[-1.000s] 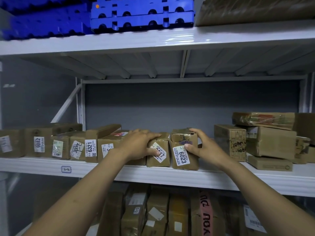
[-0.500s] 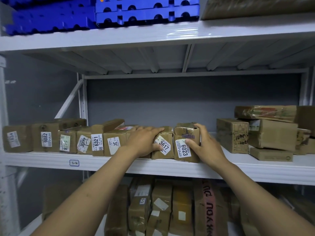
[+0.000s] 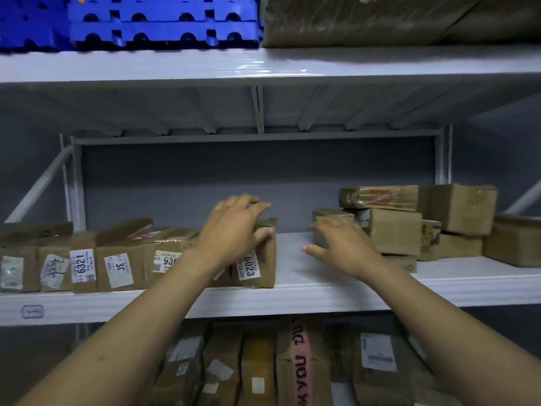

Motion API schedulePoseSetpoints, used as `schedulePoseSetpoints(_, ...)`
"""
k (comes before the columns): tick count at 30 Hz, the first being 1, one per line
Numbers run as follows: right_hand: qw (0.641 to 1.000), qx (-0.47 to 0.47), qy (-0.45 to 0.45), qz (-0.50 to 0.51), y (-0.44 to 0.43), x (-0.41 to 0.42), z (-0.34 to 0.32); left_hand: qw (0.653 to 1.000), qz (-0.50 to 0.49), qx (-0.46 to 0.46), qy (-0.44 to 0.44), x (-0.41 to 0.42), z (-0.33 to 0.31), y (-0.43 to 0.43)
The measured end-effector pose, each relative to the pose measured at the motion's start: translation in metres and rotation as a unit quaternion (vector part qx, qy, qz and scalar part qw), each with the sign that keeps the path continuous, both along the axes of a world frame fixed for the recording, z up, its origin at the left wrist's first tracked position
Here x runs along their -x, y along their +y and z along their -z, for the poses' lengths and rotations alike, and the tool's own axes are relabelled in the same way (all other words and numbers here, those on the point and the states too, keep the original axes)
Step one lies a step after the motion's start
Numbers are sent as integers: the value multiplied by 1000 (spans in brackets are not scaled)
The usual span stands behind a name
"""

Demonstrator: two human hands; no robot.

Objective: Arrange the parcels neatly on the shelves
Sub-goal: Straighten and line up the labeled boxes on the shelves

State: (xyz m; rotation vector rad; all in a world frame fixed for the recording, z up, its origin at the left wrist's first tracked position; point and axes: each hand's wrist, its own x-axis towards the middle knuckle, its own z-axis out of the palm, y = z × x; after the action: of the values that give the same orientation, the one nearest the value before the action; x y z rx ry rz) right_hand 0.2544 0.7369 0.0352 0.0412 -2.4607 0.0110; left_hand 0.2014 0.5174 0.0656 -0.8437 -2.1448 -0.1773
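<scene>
A row of brown parcels stands along the front of the middle shelf [image 3: 307,300], among them one labelled 6321 [image 3: 83,265]. The parcel labelled 6023 [image 3: 263,272] ends the row on the right. My left hand [image 3: 234,227] grips its top, fingers curled over the upper edge and thumb on the front face. My right hand [image 3: 342,247] hovers with fingers spread over the bare shelf, just in front of a small brown box [image 3: 328,215] at the left of a loose pile of parcels [image 3: 395,230].
The pile on the right is stacked unevenly, with a bigger box [image 3: 459,206] behind it. Blue plastic pallets [image 3: 164,22] and a large wrapped parcel [image 3: 395,19] lie on the top shelf. More parcels [image 3: 298,361] stand upright on the shelf below.
My right hand let go of parcel 6023 and moved right towards the pile. My left hand shifted right from the neighbouring parcel onto the top of 6023. The view moved closer.
</scene>
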Motion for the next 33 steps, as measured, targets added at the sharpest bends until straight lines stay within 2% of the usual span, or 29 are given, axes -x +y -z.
schedulePoseSetpoints(6,993,-102,27,54,84,-24,-11,999,17,11,26,-8,5,99)
schedulePoseSetpoints(13,987,-157,-8,17,160,-32,-10,989,-26,-67,-130,13,29,195)
schedulePoseSetpoints(19,989,-144,-13,-41,194,-33,-6,965,-84,-185,-166,29,39,241)
schedulePoseSetpoints(23,991,-109,-4,-83,201,-35,-3,939,-92,-293,-158,26,44,244)
schedulePoseSetpoints(26,988,-49,12,-149,191,-34,-2,898,-72,-411,-141,17,49,233)
schedulePoseSetpoints(30,967,111,-1,-230,159,-28,-3,815,-8,-570,-107,-3,59,215)
schedulePoseSetpoints(33,924,277,-63,-257,136,-18,-3,756,66,-647,-78,-15,63,205)
